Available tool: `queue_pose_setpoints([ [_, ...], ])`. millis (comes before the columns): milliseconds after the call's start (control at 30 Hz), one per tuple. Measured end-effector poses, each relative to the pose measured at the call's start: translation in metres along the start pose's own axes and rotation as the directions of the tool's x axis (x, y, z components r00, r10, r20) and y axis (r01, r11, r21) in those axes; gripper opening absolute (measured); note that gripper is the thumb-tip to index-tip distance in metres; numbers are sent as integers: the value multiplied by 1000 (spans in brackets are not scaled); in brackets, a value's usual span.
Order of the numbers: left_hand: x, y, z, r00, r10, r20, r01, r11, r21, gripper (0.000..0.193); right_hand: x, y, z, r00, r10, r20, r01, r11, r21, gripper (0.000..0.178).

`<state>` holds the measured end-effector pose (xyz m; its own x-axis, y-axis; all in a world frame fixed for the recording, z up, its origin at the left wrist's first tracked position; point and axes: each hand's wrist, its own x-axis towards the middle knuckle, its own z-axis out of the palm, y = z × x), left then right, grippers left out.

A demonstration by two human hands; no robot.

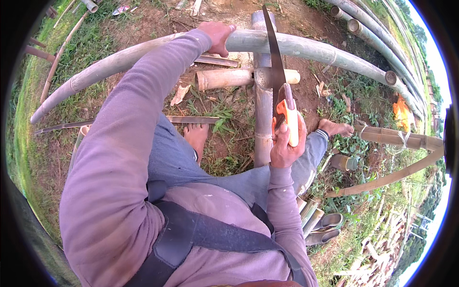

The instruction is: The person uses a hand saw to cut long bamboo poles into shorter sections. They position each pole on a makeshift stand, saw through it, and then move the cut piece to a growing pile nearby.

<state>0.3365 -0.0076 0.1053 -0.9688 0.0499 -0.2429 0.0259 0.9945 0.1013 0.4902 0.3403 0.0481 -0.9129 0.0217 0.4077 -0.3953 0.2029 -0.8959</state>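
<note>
- While the left hand (217, 36) clasps the long bamboo pole (306, 45) at twelve o'clock in the head view, the right hand (289, 146) grips the saw (276, 62) at three o'clock.
- The left hand lies over the pole from above, thumb on the near side and forefinger toward three o'clock; its other fingers are mostly hidden.
- The right hand's fingers are wrapped round the orange handle (289, 120), closed firmly, thumb on the near side.
- From the right hand, the saw's dark blade points just short of twelve o'clock and crosses over the pole at the left hand's three o'clock — near that hand, but apart from it. Whether its teeth touch the bamboo, I cannot tell.
- The pole bows across the view, one end at nine o'clock, the other at two; both hands are well inside those ends.
- Beneath it, a thick bamboo post (263, 126) runs toward the person, with a short bamboo crosspiece (222, 79) at its notch, at the left hand's six o'clock.
- The person's bare feet are on the ground either side of the post — one foot (195, 138) near eleven o'clock, the other (337, 127) at three.
- More bamboo poles (377, 38) lie at two o'clock; dark shoes (331, 220) sit at four.
</note>
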Motion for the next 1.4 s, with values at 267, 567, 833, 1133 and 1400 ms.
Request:
queue_pose_setpoints([
  [267, 8, -3, 7, 998, -34, -43, 32, 999, -31, 82, 1, -24, -5, 986, 162, 49, -159, 985, -65, 53],
  [567, 13, -8, 10, 998, -42, -52, 39, 997, -59, 86, 6, -14, -5, 981, 189, 52, -193, 978, 80, 49],
  [833, 16, -19, 2, 999, -20, -26, 19, 998, -64, 86, 15, 2, 3, 988, 144, 55, -142, 989, -44, 45],
  [1133, 18, -1, 4, 1000, -7, -21, 6, 997, -73, 88, 104, 16, 64, 996, 74, 44, -69, 992, -105, 45],
  [1400, 13, -14, 6, 998, -43, 47, 45, 998, -48, 88, -58, 0, -53, 977, 210, 33, -206, 973, -102, 31],
])
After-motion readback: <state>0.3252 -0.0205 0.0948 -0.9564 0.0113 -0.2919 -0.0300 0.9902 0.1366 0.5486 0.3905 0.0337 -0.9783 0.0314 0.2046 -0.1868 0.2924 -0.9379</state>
